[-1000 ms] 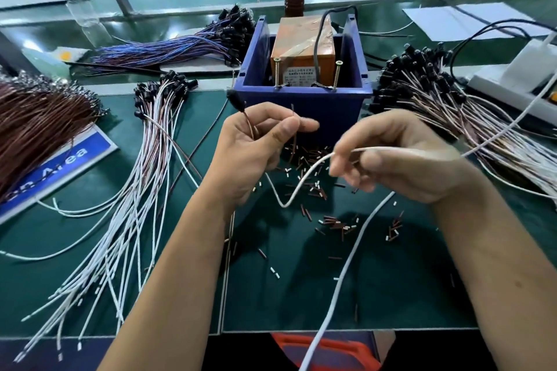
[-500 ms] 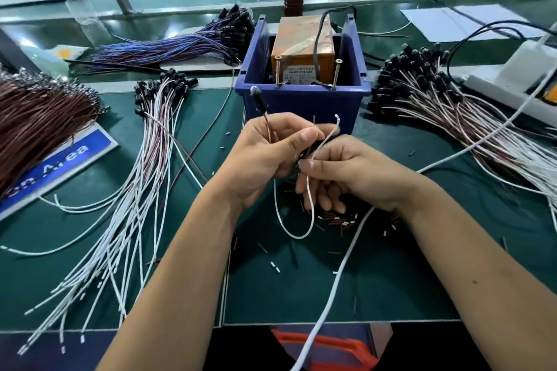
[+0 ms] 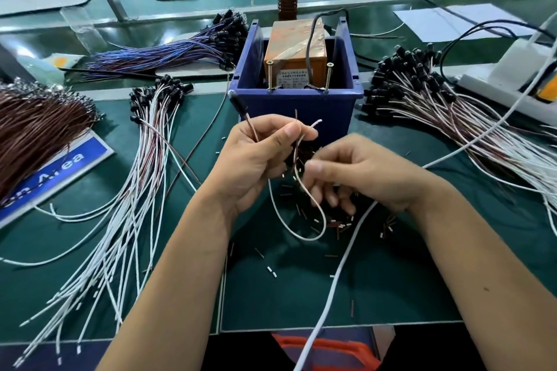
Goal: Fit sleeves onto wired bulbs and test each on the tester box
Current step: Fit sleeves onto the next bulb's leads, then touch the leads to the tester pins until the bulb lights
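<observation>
Two hands meet just short of the blue bin [image 3: 289, 111], and I read the scene from nine o'clock round to three. At nine o'clock lies a brown wire bundle [image 3: 39, 129], and beside it a fan of white-leaded bulbs [image 3: 144, 166] runs toward seven o'clock. My left hand [image 3: 256, 159] pinches the wired bulb [image 3: 238, 104] by its leads, black head tilted up toward eleven o'clock, the brown and white lead tips standing free above the thumb while the white lead loops down below. A second ago my right hand [image 3: 355, 178] was well off to the right, drawing that white lead out; it has now closed in until it almost touches the left, fingers curled over the loose sleeves [image 3: 334, 223] scattered on the mat. I cannot tell whether it grips a sleeve or only the lead, because the fingertips are blurred. I judge the lead is straightened and the sleeve fitting is starting. At twelve o'clock the tester box [image 3: 295, 51] sits in the bin, its two screws untouched, so testing is not yet begun. At two o'clock rests another bulb pile [image 3: 422, 90].
</observation>
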`<state>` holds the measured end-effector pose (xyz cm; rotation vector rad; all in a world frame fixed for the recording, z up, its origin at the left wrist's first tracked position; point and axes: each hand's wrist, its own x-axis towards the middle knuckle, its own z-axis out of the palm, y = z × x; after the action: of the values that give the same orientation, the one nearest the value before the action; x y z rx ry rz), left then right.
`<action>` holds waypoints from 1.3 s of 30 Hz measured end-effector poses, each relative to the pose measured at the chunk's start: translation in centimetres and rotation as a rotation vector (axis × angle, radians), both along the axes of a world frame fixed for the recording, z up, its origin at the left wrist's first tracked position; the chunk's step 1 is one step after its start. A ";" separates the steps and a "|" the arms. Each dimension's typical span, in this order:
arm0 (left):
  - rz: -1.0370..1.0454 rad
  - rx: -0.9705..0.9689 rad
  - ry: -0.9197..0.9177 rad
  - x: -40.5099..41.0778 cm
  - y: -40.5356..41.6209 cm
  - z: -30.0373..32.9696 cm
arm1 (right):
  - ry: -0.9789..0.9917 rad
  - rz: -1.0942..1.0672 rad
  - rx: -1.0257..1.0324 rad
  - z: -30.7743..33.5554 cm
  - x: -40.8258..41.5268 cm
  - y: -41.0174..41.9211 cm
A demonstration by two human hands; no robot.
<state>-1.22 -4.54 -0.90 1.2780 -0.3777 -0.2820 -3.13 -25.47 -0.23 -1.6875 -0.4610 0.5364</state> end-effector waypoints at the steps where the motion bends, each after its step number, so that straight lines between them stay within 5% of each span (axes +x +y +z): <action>1: 0.022 0.004 0.013 0.1 0.1 -0.1 | -0.034 -0.089 0.032 0.1 0.1 -0.5; 6: 0.069 0.088 0.037 0.2 0.1 -0.4 | -0.342 -0.452 0.247 0.1 0.3 -1.1; 19: 0.079 0.104 0.065 0.1 0.0 -0.6 | -0.617 -0.451 0.014 -0.3 -0.1 -0.2; 23: 0.109 0.078 0.087 0.1 0.0 -0.4 | -0.639 -0.557 0.149 0.0 -0.2 0.0; 30: 0.093 -0.156 0.026 -0.5 -0.7 -0.2 | -0.352 -0.411 0.163 -0.1 -0.6 1.4; 39: 0.124 -0.167 -0.004 -0.8 -0.8 0.3 | -0.213 -0.365 0.356 -0.4 -0.6 2.5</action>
<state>-1.98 -5.37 -0.65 1.1333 -0.3173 -0.1392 -3.75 -22.96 -0.65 -1.4422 -0.3636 0.0034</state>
